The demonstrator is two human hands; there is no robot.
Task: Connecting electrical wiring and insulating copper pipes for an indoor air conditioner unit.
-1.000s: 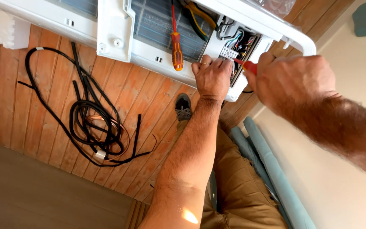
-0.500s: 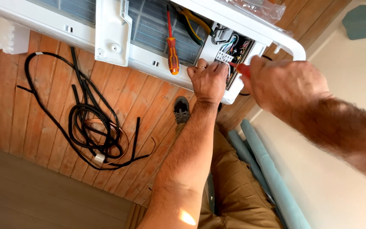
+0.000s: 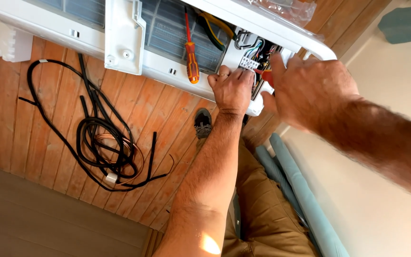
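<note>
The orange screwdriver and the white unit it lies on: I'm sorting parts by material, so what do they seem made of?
The orange screwdriver looks to have a glossy plastic handle and a thin shaft, probably metal. The white unit seems to be matte moulded plastic, judging by its smooth ribbed casing.

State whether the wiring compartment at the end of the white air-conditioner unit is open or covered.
Open: the wiring compartment shows bare coloured wires and a terminal block, with the left hand and right hand at it.

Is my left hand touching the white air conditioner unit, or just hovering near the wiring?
Touching. The head view shows the left hand with its fingers pressed onto the white air conditioner unit beside the terminal block, with no gap visible.
</note>
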